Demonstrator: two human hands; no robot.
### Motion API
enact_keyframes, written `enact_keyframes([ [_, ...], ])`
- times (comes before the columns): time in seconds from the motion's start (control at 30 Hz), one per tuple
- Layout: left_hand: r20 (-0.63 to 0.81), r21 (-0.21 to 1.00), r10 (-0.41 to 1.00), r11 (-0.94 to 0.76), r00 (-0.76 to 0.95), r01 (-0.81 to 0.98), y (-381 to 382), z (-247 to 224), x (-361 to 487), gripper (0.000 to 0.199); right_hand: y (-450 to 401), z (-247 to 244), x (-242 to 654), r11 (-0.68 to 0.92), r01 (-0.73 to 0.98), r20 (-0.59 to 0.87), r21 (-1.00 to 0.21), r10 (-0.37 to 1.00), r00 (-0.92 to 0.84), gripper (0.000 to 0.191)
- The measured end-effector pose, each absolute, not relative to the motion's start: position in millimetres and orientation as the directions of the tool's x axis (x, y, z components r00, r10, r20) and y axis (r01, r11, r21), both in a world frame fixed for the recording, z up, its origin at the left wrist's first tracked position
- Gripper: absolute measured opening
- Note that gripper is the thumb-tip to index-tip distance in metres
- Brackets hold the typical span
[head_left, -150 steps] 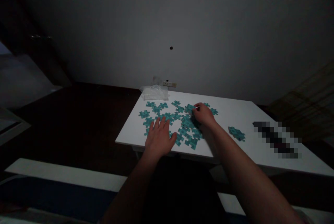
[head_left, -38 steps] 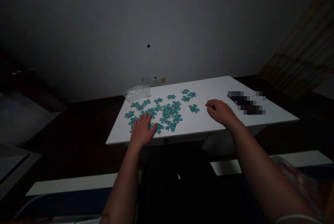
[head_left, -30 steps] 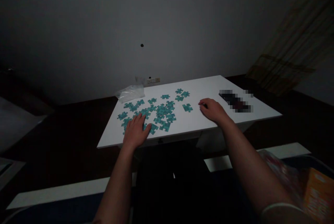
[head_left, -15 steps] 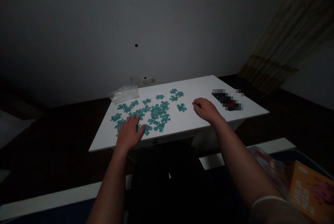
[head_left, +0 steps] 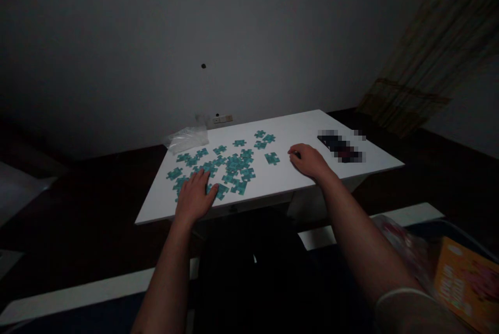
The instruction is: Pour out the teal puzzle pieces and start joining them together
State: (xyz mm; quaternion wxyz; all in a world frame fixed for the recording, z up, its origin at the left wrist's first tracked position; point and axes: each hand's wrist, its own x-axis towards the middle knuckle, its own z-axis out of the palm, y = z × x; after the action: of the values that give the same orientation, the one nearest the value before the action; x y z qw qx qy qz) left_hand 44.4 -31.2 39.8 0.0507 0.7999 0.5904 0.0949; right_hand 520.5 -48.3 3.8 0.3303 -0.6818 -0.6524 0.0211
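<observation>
Puzzle pieces [head_left: 236, 163], teal with darker markings, lay loose over the left half of a white table [head_left: 296, 126], thickest at the middle of the spread, where several overlapped. Trio of pieces [head_left: 268, 138] sat near the far edge; a lone piece [head_left: 272, 158] lay apart, between the main heap and the right hand [head_left: 307, 160].

Left hand [head_left: 195, 196]: palm down at the near edge, fingers a little spread, thumb out wide, resting over pieces. Right hand: on its side on the table, fingers curled in, thumb close to them. Could not tell whether anything was inside that curl.

Writing: orange box [head_left: 465, 284], lower right, beside the right forearm, cut off by the view's edge. White lettering ran aslant on its face; upper line looked like "LEVEL UP", the line below too blurred to be sure of. Pink picture next to the words. Crinkled clear wrapping [head_left: 403, 243] with reddish patches just beside the box; print illegible.

Dark object [head_left: 339, 148] at the table's right, pixelated, markings unreadable. Clear plastic bag [head_left: 189, 138] at the far left corner, near a wall socket [head_left: 223, 119].
</observation>
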Motion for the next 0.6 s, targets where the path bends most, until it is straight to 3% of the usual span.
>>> enact_keyframes([
  [0.23, 0.125, 0.206, 0.95, -0.307, 0.286, 0.929, -29.3, 33.9, 41.4, 0.07, -50.4, 6.8, 519.0, 0.072, 0.88, 0.417, -0.47, 0.897, 0.149, 0.037],
  [0.47, 0.095, 0.184, 0.955, -0.293, 0.28, 0.938, -31.5, 39.9, 45.3, 0.071, -61.1, 25.0, 490.0, 0.194, 0.941, 0.485, -0.278, 0.874, -0.037, 0.04],
  [0.6, 0.096, 0.195, 0.956, -0.293, 0.279, 0.936, -31.9, 40.7, 45.8, 0.07, -58.6, 19.8, 461.0, 0.212, 0.929, 0.436, -0.304, 0.898, -0.062, 0.048],
])
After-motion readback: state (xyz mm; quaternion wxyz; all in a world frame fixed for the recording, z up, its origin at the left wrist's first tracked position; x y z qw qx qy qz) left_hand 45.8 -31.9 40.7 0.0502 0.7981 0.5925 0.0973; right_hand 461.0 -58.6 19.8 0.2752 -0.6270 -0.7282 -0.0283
